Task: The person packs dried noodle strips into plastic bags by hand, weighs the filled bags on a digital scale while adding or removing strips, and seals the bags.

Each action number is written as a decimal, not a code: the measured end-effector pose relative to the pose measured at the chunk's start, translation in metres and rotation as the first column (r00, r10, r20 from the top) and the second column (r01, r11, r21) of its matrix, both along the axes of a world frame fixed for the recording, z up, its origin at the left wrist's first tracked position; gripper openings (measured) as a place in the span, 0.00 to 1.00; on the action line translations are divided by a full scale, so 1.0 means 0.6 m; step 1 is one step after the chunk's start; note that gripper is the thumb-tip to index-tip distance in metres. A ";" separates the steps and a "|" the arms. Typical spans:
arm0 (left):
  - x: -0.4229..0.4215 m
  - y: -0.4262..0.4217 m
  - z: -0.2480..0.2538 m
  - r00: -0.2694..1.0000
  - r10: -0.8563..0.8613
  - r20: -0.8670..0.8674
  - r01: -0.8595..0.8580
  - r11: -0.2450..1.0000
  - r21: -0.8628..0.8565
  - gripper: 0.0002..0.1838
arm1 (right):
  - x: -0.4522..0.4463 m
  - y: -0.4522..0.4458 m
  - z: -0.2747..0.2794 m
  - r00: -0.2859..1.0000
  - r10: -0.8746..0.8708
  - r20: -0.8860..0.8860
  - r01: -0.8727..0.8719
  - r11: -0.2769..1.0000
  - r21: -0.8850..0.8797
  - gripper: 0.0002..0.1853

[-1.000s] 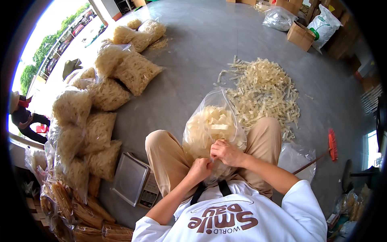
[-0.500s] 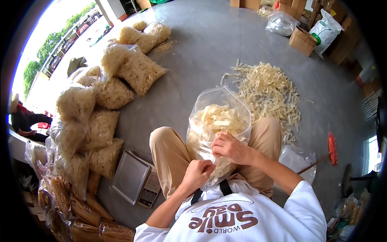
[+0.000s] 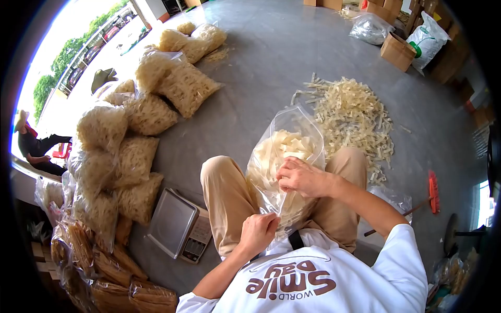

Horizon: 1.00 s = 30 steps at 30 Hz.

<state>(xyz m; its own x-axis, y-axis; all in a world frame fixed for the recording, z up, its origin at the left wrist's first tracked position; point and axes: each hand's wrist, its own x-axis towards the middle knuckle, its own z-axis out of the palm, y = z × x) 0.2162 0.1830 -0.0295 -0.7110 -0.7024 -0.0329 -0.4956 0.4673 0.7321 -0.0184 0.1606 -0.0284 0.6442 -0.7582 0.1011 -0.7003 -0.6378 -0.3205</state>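
Observation:
A clear plastic bag (image 3: 263, 156) full of pale, flat strips stands between the knees, its wide mouth facing away from the body. My left hand (image 3: 258, 232) is closed on the bag's near left edge, low by the shirt. Higher up, my right hand (image 3: 302, 177) pinches the edge of the same bag, with its fingers bent over the plastic. A stretched fold of film runs between the two hands. Beyond the right knee, a loose pile of pale strips (image 3: 357, 115) lies on the grey floor.
Filled bags (image 3: 138, 159) are stacked at the left, with bundles of brown sticks (image 3: 104, 261) below. A scale (image 3: 180, 224) sits by the left knee. At the right are a red brush (image 3: 433, 192) and an empty plastic bag. Cartons (image 3: 397, 52) stand behind. A person (image 3: 39, 146) sits far left.
My right hand has moved up along the bag, away from my left hand, and the film between them has lengthened. The view has shifted slightly.

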 end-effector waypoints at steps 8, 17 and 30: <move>0.002 0.002 -0.006 1.000 -0.002 -0.004 0.002 1.000 0.015 0.09 | 0.032 0.031 0.023 0.996 -0.011 0.086 0.009 0.999 0.031 0.11; 0.003 -0.001 -0.016 1.000 0.002 -0.016 -0.002 1.000 0.011 0.10 | 0.026 0.012 -0.021 0.998 0.026 0.063 -0.032 0.994 0.102 0.04; -0.044 -0.028 -0.001 0.982 -0.096 -0.161 0.118 0.984 0.133 0.14 | 0.029 0.056 0.043 1.000 -0.004 0.005 0.005 0.998 -0.066 0.04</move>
